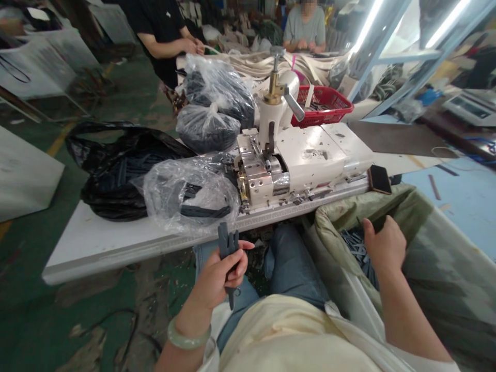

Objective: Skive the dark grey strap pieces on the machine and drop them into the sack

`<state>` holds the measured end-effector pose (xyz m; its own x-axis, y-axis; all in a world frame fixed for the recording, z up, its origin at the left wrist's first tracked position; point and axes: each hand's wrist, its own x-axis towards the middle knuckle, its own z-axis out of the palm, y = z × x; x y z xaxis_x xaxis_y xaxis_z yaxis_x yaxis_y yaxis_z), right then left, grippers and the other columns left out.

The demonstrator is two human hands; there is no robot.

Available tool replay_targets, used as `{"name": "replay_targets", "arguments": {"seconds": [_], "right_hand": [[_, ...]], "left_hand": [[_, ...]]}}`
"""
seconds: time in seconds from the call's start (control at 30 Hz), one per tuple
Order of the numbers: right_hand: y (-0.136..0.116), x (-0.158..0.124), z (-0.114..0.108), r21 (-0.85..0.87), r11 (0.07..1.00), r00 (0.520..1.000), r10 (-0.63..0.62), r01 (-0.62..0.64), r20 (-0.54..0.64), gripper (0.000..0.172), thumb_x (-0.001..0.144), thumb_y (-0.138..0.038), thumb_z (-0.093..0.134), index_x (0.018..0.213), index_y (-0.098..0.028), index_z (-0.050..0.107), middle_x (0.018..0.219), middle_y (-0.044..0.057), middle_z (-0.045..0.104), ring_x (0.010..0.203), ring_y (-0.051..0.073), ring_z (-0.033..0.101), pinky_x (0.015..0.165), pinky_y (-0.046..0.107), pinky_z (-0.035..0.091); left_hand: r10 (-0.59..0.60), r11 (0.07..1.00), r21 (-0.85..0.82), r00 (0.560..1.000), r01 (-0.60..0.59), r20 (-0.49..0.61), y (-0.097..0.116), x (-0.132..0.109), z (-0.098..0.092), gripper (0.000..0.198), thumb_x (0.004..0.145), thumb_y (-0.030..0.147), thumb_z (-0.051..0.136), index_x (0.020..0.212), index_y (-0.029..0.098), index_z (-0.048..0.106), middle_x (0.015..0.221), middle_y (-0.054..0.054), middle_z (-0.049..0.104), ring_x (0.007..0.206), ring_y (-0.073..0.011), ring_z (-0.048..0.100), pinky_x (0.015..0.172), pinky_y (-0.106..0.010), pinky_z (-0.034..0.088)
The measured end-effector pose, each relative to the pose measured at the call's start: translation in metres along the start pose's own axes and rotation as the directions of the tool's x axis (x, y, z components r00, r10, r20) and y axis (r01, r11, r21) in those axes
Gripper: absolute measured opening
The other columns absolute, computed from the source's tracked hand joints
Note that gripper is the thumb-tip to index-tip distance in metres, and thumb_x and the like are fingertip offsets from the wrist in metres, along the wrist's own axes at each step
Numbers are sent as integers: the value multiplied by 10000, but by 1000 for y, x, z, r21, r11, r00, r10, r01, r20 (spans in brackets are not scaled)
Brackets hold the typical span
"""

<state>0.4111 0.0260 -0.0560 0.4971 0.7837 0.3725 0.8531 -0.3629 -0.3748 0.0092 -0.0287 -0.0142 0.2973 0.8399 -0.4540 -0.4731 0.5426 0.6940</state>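
You are sitting with the white table's front edge (127,248) just ahead of your knees, the sewing machine (302,165) beyond it, and the cloth-lined bin (387,212) open at your right. Your left hand (217,281) is gripping a dark grey forked strip (228,253), its top standing above your fingers. Your right hand (383,248) is hovering inside the bin's rim above dark strips (360,253); you cannot tell whether it is holding anything.

Dark strip (227,243) in left hand (213,281)

White table (104,248) w/ sewing machine (298,165), phone (380,179), black bag (127,170), clear bags w/ dark parts (189,199) on top.
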Motion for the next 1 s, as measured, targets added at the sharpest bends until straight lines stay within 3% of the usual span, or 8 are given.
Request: {"name": "replay_targets", "arguments": {"seconds": [0.07, 0.13, 0.2, 0.27, 0.33, 0.5, 0.8, 1.0], "right_hand": [[-8, -9, -10, 94, 996, 998, -13, 7, 68, 676, 835, -576, 498, 1199, -15, 601, 1147, 291, 630, 1033, 389, 603, 862, 526, 452], [-47, -27, -16, 428, 899, 925, -81, -93, 371, 555, 829, -574, 535, 1083, -104, 683, 1017, 196, 698, 932, 314, 645, 837, 466, 490], [-98, -52, -17, 694, 648, 698, -338, -313, 631, 466, 841, -558, 556, 1048, -169, 708, 984, 126, 712, 903, 246, 657, 814, 392, 516], [-146, -77, -13, 751, 463, 474, -585, -471, 658, 403, 815, -532, 623, 1008, -195, 730, 965, 85, 711, 903, 214, 654, 795, 342, 524], [-177, -96, -7, 726, 402, 355, -675, -558, 647, 367, 793, -523, 658, 855, -174, 757, 837, 62, 710, 792, 184, 652, 730, 304, 529], [-193, -102, 3, 630, 258, 414, -565, -732, 713, 378, 819, -520, 633, 812, -167, 766, 796, 67, 733, 723, 155, 655, 696, 270, 537], [-181, -88, 4, 620, 151, 468, -527, -770, 710, 313, 807, -492, 672, 823, -192, 761, 892, 61, 745, 847, 158, 676, 772, 260, 529], [-174, -91, 7, 474, 78, 327, -626, -877, 708, 428, 862, -564, 568, 1011, -192, 718, 1043, 98, 724, 902, 157, 670, 771, 262, 519]], "left_hand": [[-59, 998, -25, 994, 61, 87, -3, 4, 7, 268, 813, 279, 660, 1030, 121, 669, 574, 31, 467, 434, -23, 261, 382, -138, 158], [-108, 993, -35, 982, 115, 154, -7, 7, 17, 285, 819, 252, 638, 1070, 121, 664, 597, 13, 499, 438, -31, 302, 383, -142, 188], [-147, 987, -29, 970, 156, 194, -12, 8, 27, 296, 809, 241, 632, 1081, 127, 657, 608, -4, 533, 442, -48, 356, 388, -153, 248], [-162, 986, -13, 966, 168, 203, -17, 6, 36, 224, 793, 244, 634, 981, 125, 665, 610, -25, 571, 450, -72, 424, 411, -183, 344], [-159, 987, -12, 973, 163, 167, -20, 1, 39, 136, 790, 249, 625, 840, 124, 647, 623, -51, 613, 476, -102, 509, 486, -242, 457], [-173, 985, -19, 984, 173, 33, -17, -16, 24, 248, 820, 252, 593, 1033, 129, 623, 758, -125, 708, 617, -192, 661, 578, -305, 529], [-97, 991, 94, 995, 94, 26, -19, -9, 19, 282, 808, 371, 687, 929, 117, 676, 581, -7, 549, 429, -25, 302, 380, -142, 167], [-78, 983, 164, 996, 85, -52, -24, -3, 23, 302, 778, 410, 708, 832, 118, 652, 545, 39, 475, 416, -18, 257, 380, -149, 147]]}}
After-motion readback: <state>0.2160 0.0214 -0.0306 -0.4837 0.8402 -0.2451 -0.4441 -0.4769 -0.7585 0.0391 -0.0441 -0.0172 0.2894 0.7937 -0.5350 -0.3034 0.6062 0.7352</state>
